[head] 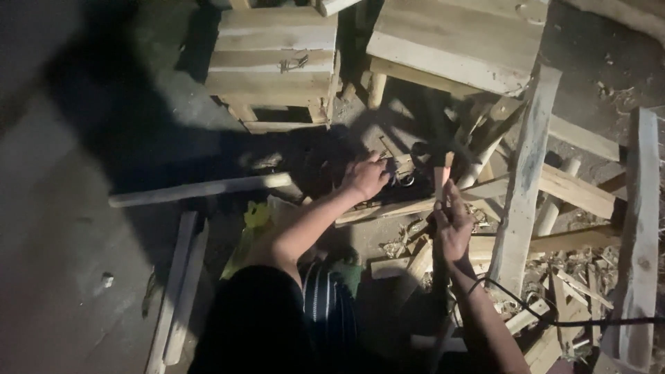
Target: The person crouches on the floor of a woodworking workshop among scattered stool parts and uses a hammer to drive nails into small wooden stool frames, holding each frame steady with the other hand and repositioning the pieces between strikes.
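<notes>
My left hand [365, 176] reaches forward with its fingers curled down onto small metal pieces [402, 174] that lie in a dark patch among the wood. Whether it grips one is hidden by the back of the hand. To the right and nearer me, my right hand [451, 223] is closed around a pale wooden tool handle [440, 179] held upright. The handle's dark head [431, 149] is lost in shadow. A black cable [554, 320] crosses my right forearm.
A slatted wooden box [277, 62] and a board top [457, 41] stand at the back. Long planks lean at the right [526, 180] [641, 242]. A round stick [201, 188] and flat slats [176, 291] lie on the floor at the left. Wood scraps [575, 284] pile up at lower right.
</notes>
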